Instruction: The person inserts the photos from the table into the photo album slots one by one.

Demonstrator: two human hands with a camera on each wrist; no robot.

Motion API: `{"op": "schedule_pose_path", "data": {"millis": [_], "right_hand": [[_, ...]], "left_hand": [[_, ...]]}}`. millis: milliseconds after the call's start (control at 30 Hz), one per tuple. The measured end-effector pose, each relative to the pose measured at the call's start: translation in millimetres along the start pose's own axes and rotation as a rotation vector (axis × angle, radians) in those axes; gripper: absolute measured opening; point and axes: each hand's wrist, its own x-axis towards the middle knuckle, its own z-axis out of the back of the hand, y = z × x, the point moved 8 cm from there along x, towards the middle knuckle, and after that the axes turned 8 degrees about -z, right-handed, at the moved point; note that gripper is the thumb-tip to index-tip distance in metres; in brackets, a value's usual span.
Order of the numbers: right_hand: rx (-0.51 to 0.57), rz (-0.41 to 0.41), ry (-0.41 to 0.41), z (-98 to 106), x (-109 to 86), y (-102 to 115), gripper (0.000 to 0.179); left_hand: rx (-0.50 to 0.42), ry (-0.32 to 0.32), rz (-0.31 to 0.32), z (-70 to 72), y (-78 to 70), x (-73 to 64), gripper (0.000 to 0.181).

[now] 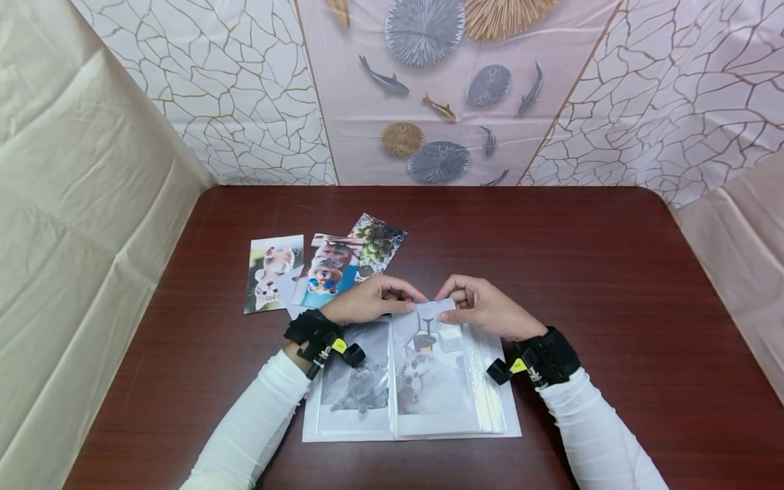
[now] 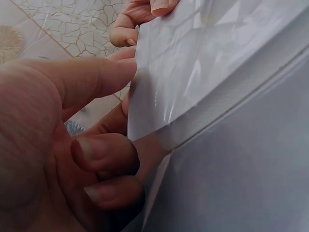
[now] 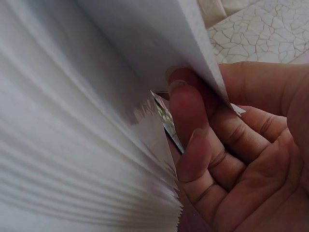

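Near centre of the dark table: photo album lying open, with clear pockets. Pinching far edge of its right-hand page between thumb and fingers of both hands: left hand towards the far left corner, right hand just to the right. Held up off the leaves beneath. Far left of album: loose cat photo, blue-toned photo, plant photo. Beyond table: patterned backdrop.
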Motion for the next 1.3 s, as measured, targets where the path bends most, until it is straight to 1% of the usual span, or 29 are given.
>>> {"op": "schedule_pose_path", "data": {"millis": [367,900,1200,1300], "right_hand": [[-0.004,0.019,-0.008,0.6,0.9,-1.0,0.021],[-0.057,-0.011,-0.012,2.6,2.2,-4.4,0.018],[-0.07,-0.015,-0.026,2.0,1.5,-3.1,0.016],[-0.059,-0.018,-0.026,1.4,0.9,-3.0,0.016]], "left_hand": [[-0.007,0.02,0.032,-2.2,0.9,-0.2,0.023],[0.004,0.04,0.019,-4.5,0.0,1.5,0.021],[0.014,0.024,0.037,-2.8,2.4,1.9,0.019],[0.008,0.019,0.045,-2.4,2.2,2.1,0.02]]}}
